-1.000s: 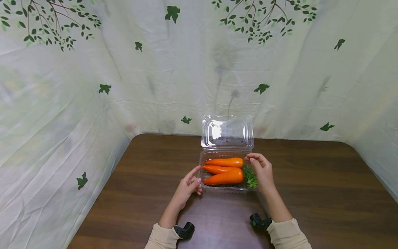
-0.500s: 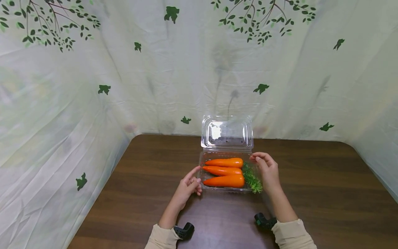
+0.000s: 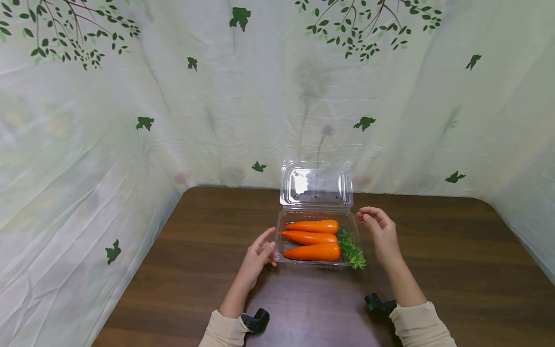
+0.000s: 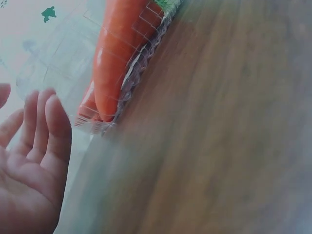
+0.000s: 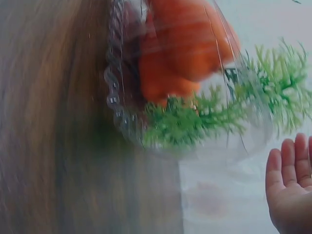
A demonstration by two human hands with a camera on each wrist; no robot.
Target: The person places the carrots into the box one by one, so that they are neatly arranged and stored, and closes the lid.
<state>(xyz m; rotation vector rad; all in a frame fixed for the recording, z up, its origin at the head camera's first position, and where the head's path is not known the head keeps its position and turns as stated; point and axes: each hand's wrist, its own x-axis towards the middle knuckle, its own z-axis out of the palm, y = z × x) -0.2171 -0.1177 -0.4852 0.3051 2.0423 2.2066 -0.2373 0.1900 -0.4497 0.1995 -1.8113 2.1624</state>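
Observation:
A clear plastic clamshell box (image 3: 281, 248) lies in the middle of the head view, its lid (image 3: 318, 185) raised at the back. Inside, three orange carrots (image 3: 311, 252) lie side by side, thin ends to the left. A sprig of feathery greens (image 3: 350, 248) lies at their thick ends and hangs over the box's front right corner. My left hand (image 3: 257, 260) is at the box's left wall with relaxed fingers; whether they touch it is hard to tell. Beside the right wall, apart from the box, my right hand (image 3: 383, 236) holds nothing, its fingers loosely bent.
The box stands on a brown wooden table (image 3: 208, 226). A pale cloth (image 3: 208, 120) with printed leaves hangs behind and to the left. Black wrist devices (image 3: 257, 320) sit on both forearms.
My right hand has moved right, off the box. The greens have shifted right and forward over the corner, and the middle carrot now lies straighter. My left hand has drawn slightly left.

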